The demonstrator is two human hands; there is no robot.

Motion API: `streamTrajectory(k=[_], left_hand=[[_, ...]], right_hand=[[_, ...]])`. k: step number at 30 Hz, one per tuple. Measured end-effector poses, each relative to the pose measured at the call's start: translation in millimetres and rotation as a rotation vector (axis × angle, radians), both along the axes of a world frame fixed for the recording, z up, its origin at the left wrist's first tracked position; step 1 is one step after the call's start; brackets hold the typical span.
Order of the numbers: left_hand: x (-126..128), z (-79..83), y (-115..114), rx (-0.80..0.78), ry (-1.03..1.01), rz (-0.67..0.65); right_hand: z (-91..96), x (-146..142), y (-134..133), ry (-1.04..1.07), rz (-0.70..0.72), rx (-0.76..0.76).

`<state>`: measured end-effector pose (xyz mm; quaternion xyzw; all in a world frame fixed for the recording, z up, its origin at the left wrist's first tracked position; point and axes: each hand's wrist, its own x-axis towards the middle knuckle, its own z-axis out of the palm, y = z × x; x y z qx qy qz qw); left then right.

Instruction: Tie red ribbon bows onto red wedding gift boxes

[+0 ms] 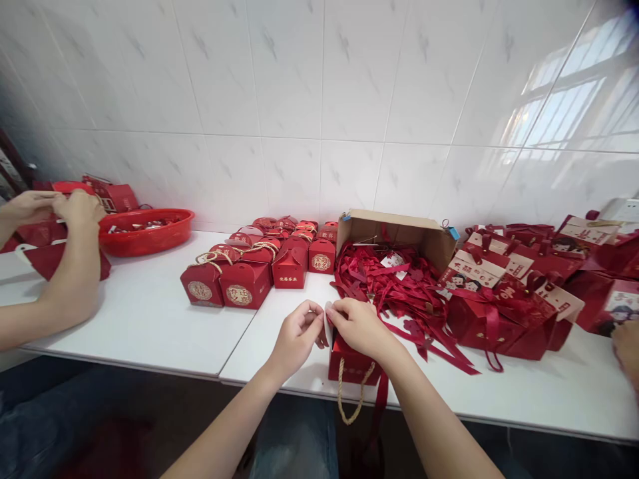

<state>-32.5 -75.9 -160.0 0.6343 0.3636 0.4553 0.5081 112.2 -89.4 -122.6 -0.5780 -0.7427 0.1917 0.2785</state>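
A small red gift box [352, 362] stands at the table's front edge, with a twisted rope handle [351, 406] drooping over the edge. A pale rounded flap [328, 324] rises at its left side. My right hand [362, 326] lies over the box top, thumb and fingers closed on that flap. My left hand [299, 336] is beside the flap with curled, pinched fingers; what they grip is hidden. A dark red ribbon [382, 396] hangs down beside the box, under my right forearm.
Behind are rows of closed red boxes [248, 286], then a cardboard carton [399, 226] spilling red ribbons [394, 283]. Red gift bags [484, 319] crowd the right. At left, another person's hands [82, 206] work near a red basin [147, 233]. Another hand [626, 349] shows far right.
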Motion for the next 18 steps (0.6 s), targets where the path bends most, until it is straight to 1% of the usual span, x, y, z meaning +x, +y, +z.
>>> streamTrajectory(k=[2, 4, 5, 7, 9, 11, 14, 16, 18], left_hand=[[-0.1, -0.2, 1.6, 0.016, 0.029, -0.005], [-2.5, -2.8, 3.9, 0.021, 0.101, 0.011], [-5.2, -5.1, 5.3, 0.040, 0.192, 0.038], [-13.9, -11.4, 8.9, 0.104, 0.468, 0.127], [-26.5, -18.7, 13.2, 0.155, 0.733, 0.224], [-40.6, -25.5, 17.8, 0.142, 0.868, 0.294], [-58.3, -32.4, 24.3, 0.096, 0.964, 0.363], [-65.8, -34.0, 27.6, 0.079, 1.012, 0.384], [-70.6, -33.7, 29.9, 0.066, 1.044, 0.388]], right_hand=[[-1.8, 1.6, 0.4, 0.012, -0.026, 0.041], [-4.5, 8.4, -2.8, 0.075, -0.099, 0.148], [-6.6, 14.1, -6.6, 0.134, -0.148, 0.218], [-13.5, 29.5, -18.9, 0.281, -0.239, 0.348], [-24.8, 46.5, -36.2, 0.401, -0.288, 0.395], [-39.8, 60.6, -54.3, 0.452, -0.282, 0.314], [-63.2, 71.1, -72.7, 0.464, -0.268, 0.132], [-75.0, 72.3, -76.1, 0.525, -0.282, 0.073], [-82.3, 71.8, -74.2, 0.627, -0.255, 0.022]])
